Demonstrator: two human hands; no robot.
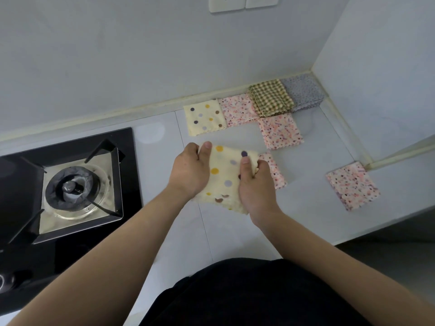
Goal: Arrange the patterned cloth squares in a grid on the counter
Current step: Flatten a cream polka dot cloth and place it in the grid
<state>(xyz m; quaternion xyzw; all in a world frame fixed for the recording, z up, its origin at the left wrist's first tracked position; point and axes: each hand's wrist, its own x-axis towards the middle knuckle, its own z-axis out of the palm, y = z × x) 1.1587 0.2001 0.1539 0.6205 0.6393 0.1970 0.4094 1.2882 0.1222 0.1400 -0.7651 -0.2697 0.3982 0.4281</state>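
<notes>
A cream cloth square with coloured dots (223, 175) is held over the counter (306, 203) by both hands. My left hand (191, 170) grips its left edge and my right hand (255, 182) grips its right edge, thumbs on top. Along the back wall lie a second dotted cream square (204, 117), a pink speckled square (237, 109), a stack of green checked squares (270, 97) and a grey floral stack (304, 91). A pink speckled square (280, 131) lies below the checked stack. Another pink one (274, 170) is partly hidden by my right hand. A further pink square (353, 185) lies far right.
A black gas hob with a burner and pan support (73, 184) fills the left side of the counter. Grey walls meet in a corner at the back right, with a socket plate (242, 2) above. The counter edge drops off at the lower right.
</notes>
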